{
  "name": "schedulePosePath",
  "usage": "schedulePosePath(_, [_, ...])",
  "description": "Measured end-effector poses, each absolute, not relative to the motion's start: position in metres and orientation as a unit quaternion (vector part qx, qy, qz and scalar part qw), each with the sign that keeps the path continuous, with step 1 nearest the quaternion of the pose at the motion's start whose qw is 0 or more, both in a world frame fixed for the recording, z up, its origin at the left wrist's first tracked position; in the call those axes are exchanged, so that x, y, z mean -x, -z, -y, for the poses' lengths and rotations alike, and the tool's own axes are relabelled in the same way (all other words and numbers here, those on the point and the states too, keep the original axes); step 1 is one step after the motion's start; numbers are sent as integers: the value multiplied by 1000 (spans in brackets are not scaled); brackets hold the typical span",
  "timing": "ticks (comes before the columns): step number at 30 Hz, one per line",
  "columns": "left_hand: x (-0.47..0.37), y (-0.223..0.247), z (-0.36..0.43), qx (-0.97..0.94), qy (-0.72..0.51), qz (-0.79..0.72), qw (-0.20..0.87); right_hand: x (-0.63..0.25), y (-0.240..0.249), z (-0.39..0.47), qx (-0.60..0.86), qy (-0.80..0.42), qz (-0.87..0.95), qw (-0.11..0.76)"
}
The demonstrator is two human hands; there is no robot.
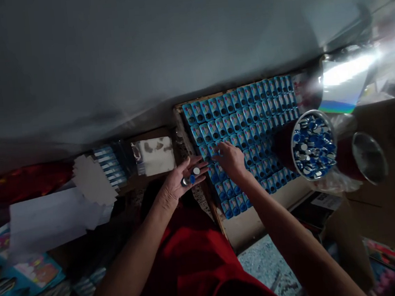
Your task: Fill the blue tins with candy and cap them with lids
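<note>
Rows of small blue packs (228, 124) lie side by side on a wooden-edged board. Dark round pieces show in many of the upper packs, blue ones in the lower packs. My left hand (182, 177) is palm up at the board's left edge, with several small round silver and blue caps (196, 171) resting on its palm and fingers. Over the packs, my right hand (231, 161) is bent downward with its fingertips pinched together close to a pack; whatever they hold is too small to make out. A round metal-rimmed container (293, 150) full of blue and silver caps stands over the board's right part.
A second metal-rimmed container (369, 157) stands at the right, beside cardboard. To the left lie a white pad (156, 155), stacked blue-and-white packs (109, 165), jagged card pieces (94, 179) and white sheets (47, 220). A grey surface spans the top.
</note>
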State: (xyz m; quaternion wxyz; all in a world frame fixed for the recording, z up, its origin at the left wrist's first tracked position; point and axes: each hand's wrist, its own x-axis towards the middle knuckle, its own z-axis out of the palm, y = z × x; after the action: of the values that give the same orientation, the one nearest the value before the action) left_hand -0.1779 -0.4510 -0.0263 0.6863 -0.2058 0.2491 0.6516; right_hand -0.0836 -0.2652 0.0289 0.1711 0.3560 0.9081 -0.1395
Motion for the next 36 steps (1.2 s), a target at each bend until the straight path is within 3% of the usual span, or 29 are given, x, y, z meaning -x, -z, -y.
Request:
schedulePosePath(2, [177, 24, 454, 201, -654, -246, 687, 78, -38, 287, -248, 213, -938, 117])
schedulePosePath(5, [171, 24, 453, 208, -651, -240, 690, 69, -44, 310, -112, 335, -928, 119])
schedulePosePath(9, [160, 28, 452, 200, -621, -202, 731, 54, -41, 310, -147, 406, -890, 148])
schedulePosePath(14, [159, 38, 459, 189, -597, -217, 749, 46, -30, 292, -346, 328, -870, 123])
schedulePosePath(17, [168, 44, 463, 209, -616, -251, 717, 59, -20, 289, -388, 270, -877, 94])
schedulePosePath(22, [190, 44, 459, 216, -674, -239, 665, 90, -5, 284, -410, 147, -883, 175])
schedulePosePath(29, [208, 27, 453, 186, -713, -183, 651, 115, -8, 262, -428, 111, -850, 285])
schedulePosePath(33, [210, 20, 457, 193, -713, -196, 644, 115, -32, 285, -391, 133, -891, 188])
schedulePosePath(36, [208, 16, 451, 210, -709, -197, 644, 108, -47, 314, -317, 288, -899, 89])
